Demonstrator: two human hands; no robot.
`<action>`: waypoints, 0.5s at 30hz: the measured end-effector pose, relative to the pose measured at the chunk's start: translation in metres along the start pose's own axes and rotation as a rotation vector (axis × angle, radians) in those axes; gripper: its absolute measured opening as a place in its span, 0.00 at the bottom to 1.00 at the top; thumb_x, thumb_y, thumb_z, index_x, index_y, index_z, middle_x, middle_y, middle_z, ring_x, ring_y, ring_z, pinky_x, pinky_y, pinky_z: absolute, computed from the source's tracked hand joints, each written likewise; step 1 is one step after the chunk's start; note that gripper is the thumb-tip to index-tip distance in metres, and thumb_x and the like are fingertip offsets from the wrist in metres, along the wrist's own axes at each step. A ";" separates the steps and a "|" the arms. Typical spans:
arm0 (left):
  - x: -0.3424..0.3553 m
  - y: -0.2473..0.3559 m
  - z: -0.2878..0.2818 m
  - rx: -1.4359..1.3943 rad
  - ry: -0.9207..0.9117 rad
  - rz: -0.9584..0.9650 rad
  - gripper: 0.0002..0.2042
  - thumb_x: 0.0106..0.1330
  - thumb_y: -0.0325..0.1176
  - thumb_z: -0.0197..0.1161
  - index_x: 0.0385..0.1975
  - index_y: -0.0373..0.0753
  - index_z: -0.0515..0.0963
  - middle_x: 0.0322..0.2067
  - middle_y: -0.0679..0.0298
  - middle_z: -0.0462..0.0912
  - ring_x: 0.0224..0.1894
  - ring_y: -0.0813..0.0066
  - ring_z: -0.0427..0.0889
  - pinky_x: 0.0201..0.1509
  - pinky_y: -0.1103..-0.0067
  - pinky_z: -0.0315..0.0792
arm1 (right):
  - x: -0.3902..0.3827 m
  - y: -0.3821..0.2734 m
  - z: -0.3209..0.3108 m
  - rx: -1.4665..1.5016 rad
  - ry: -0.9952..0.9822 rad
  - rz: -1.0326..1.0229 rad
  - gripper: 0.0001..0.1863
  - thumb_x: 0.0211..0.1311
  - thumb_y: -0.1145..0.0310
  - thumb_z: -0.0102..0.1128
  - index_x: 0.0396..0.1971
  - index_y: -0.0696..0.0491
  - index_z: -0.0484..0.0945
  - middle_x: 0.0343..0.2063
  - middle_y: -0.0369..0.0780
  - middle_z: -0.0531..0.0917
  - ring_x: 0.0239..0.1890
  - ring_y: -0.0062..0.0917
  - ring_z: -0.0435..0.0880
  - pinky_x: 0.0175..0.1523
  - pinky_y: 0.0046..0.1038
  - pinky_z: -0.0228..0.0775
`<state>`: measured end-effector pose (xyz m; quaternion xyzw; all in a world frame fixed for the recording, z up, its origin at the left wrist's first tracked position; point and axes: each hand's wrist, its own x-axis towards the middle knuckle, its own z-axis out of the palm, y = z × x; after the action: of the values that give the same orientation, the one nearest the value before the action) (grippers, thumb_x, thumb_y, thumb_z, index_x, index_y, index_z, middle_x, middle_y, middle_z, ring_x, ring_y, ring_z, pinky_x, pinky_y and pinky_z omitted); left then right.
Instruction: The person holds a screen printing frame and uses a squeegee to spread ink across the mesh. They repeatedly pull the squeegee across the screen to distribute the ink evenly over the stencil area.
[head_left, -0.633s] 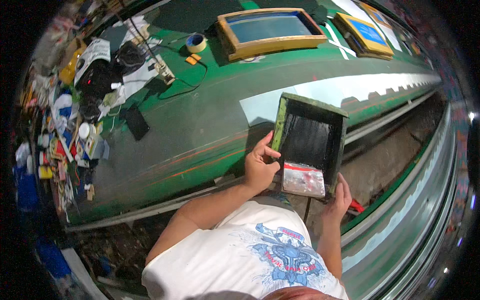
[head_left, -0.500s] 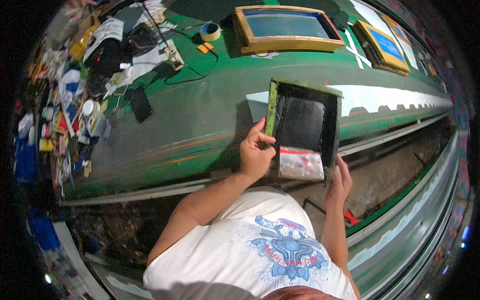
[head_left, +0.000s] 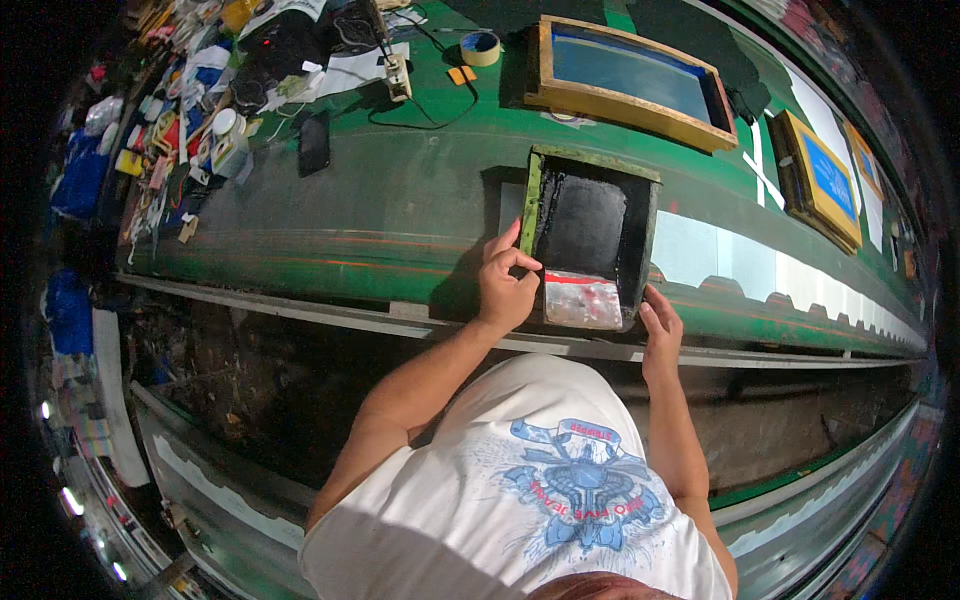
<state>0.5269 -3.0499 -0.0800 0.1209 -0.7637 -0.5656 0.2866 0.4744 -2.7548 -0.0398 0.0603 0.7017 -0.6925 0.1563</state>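
A black-coated wooden screen frame (head_left: 590, 232) with green-edged sides lies on the long green table (head_left: 400, 215), tipped up slightly toward me. A red and white smear of ink shows along its near end. My left hand (head_left: 506, 282) grips the frame's left near side. My right hand (head_left: 660, 325) holds its right near corner, fingers against the frame's edge. My white printed shirt fills the lower part of the view.
Two wooden-framed blue screens (head_left: 630, 82) (head_left: 822, 178) lie farther back on the table. A tape roll (head_left: 481, 47), a black phone (head_left: 314, 143), cables and several small jars and bottles (head_left: 205, 140) crowd the far left. A white paper strip (head_left: 760, 272) runs to the right.
The view has swung, so the table and frame sit higher and more level in the picture. Both hands have kept their hold on the black frame.
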 end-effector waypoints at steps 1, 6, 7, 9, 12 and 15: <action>-0.001 -0.001 0.000 -0.006 0.000 -0.004 0.09 0.55 0.15 0.69 0.26 0.41 0.84 0.75 0.42 0.77 0.75 0.48 0.76 0.80 0.60 0.66 | 0.001 0.000 -0.002 0.002 -0.002 0.009 0.32 0.76 0.65 0.69 0.74 0.63 0.77 0.70 0.48 0.82 0.71 0.32 0.80 0.78 0.35 0.67; 0.001 -0.010 0.004 0.056 -0.017 -0.040 0.09 0.53 0.16 0.69 0.26 0.41 0.84 0.74 0.40 0.77 0.73 0.47 0.78 0.80 0.60 0.65 | 0.008 0.006 -0.017 -0.071 -0.071 0.003 0.29 0.77 0.69 0.69 0.73 0.61 0.78 0.69 0.48 0.83 0.70 0.35 0.81 0.77 0.37 0.69; 0.003 -0.011 0.005 0.049 -0.020 -0.050 0.09 0.53 0.16 0.69 0.26 0.41 0.84 0.74 0.40 0.77 0.73 0.47 0.78 0.80 0.60 0.65 | 0.009 0.007 -0.019 -0.093 -0.074 -0.004 0.27 0.76 0.71 0.69 0.72 0.60 0.79 0.68 0.48 0.84 0.70 0.37 0.81 0.76 0.38 0.70; 0.004 -0.013 0.004 0.062 -0.026 -0.083 0.09 0.53 0.16 0.69 0.26 0.41 0.84 0.74 0.40 0.78 0.75 0.48 0.77 0.80 0.61 0.66 | 0.002 -0.002 -0.008 -0.500 0.010 -0.450 0.27 0.71 0.74 0.72 0.69 0.57 0.82 0.63 0.48 0.86 0.66 0.41 0.84 0.74 0.40 0.73; 0.004 -0.007 -0.003 0.046 -0.024 -0.155 0.09 0.52 0.16 0.70 0.26 0.41 0.83 0.74 0.39 0.78 0.75 0.48 0.77 0.79 0.62 0.68 | -0.010 -0.035 0.018 -0.775 -0.125 -0.820 0.28 0.62 0.78 0.78 0.63 0.54 0.85 0.57 0.47 0.88 0.61 0.46 0.85 0.69 0.44 0.76; 0.007 -0.011 -0.002 0.079 -0.044 -0.123 0.09 0.52 0.16 0.71 0.25 0.41 0.83 0.74 0.38 0.77 0.75 0.47 0.78 0.80 0.62 0.68 | -0.019 -0.053 0.037 -0.942 -0.370 -0.921 0.29 0.52 0.75 0.82 0.58 0.52 0.87 0.57 0.44 0.87 0.62 0.44 0.84 0.65 0.47 0.77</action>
<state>0.5203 -3.0586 -0.0880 0.1663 -0.7828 -0.5540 0.2297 0.4812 -2.7904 0.0165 -0.4383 0.8440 -0.3080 -0.0272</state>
